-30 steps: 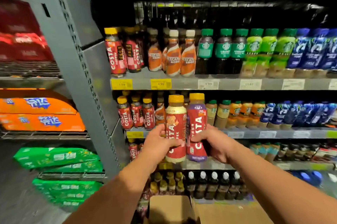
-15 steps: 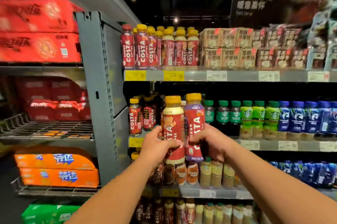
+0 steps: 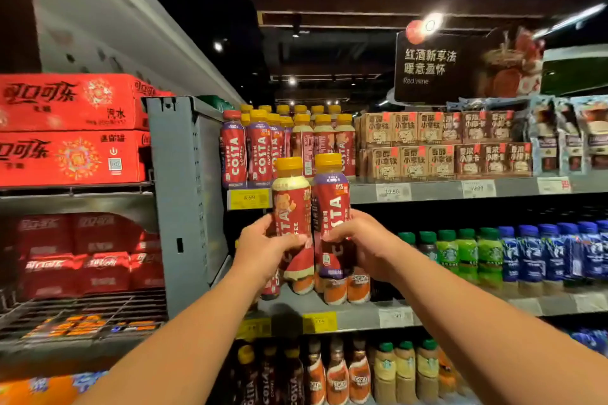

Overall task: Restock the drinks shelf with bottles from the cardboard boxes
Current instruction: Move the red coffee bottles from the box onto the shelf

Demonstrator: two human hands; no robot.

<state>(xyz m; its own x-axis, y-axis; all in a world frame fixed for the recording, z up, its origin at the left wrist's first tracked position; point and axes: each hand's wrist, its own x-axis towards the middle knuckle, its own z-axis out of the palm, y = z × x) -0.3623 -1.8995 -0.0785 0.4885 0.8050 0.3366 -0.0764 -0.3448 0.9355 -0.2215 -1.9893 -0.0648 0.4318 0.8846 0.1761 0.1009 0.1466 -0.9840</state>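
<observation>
Head view of a drinks rack. The left hand (image 3: 266, 251) grips a cream bottle (image 3: 291, 197) with a red label; the right hand (image 3: 367, 248) grips a purple bottle (image 3: 330, 198). Each hand curls round its bottle's lower half, so most fingers are hidden behind it and the label lettering is partly covered. Both bottles are upright and side by side; whether they touch cannot be told. They are held in the air in front of the top shelf (image 3: 434, 190), yellow caps level with the lower part of the row (image 3: 261, 151) of like bottles standing on that shelf.

The cream bottle hides the right end of a yellow tag (image 3: 246, 198). Behind the hands, the brown bottles (image 3: 358, 286) on the middle shelf (image 3: 355, 315) are mostly hidden, and the held bottles' bases blur into them.

Right of the row stand brown cartons (image 3: 444, 144) in two layers; the packs (image 3: 572, 138) beyond them are too smeared to make out. Green bottles (image 3: 467, 253) and blue bottles (image 3: 552, 253) fill the middle shelf further right.

A grey post (image 3: 184, 190) divides the rack from red cases (image 3: 65, 128) at left, cut off by the frame. The lowest bottles (image 3: 335, 371) and both forearms are cut by the bottom edge. A dark sign (image 3: 460, 65) hangs above
</observation>
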